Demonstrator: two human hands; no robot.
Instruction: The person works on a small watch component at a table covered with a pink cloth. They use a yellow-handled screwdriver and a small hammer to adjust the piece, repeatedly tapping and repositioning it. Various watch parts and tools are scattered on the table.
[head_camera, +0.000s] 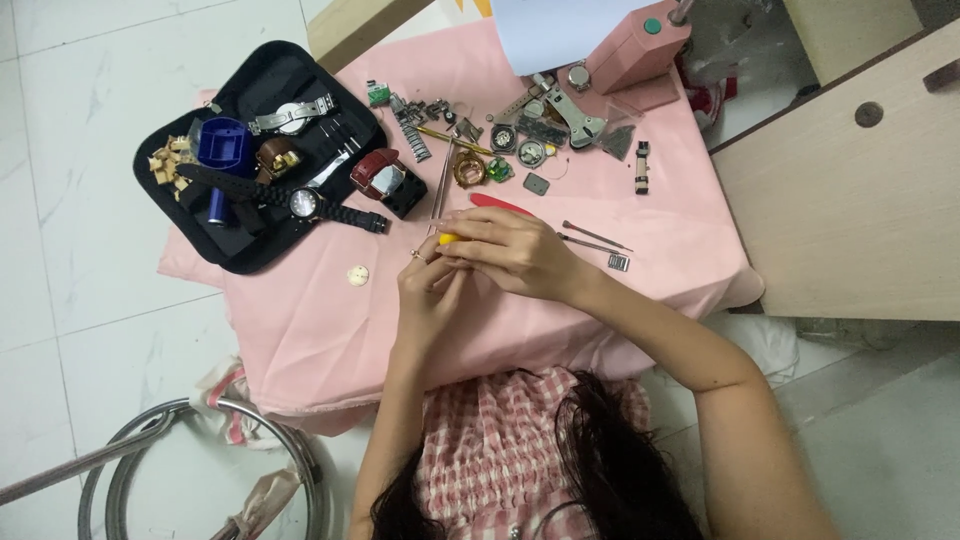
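Note:
My two hands meet over the pink cloth (300, 320) near its front edge. My right hand (515, 252) lies over a small yellow-handled tool (449, 238) and grips it, its fingers curled toward my left hand. My left hand (430, 292) is raised with its fingertips pinched around a tiny part that is too small to identify. The tool's tip is hidden between the fingers. A red flat tool (497, 204) lies just beyond my right hand, partly covered by it.
An open black tool case (262, 72) at the left holds watches, a blue cup and straps. A red-strapped watch (378, 176), tweezers (441, 185), watch cases, metal pins (597, 238) and a pink press (636, 47) lie on the cloth. A white disc (358, 274) lies left of my hands.

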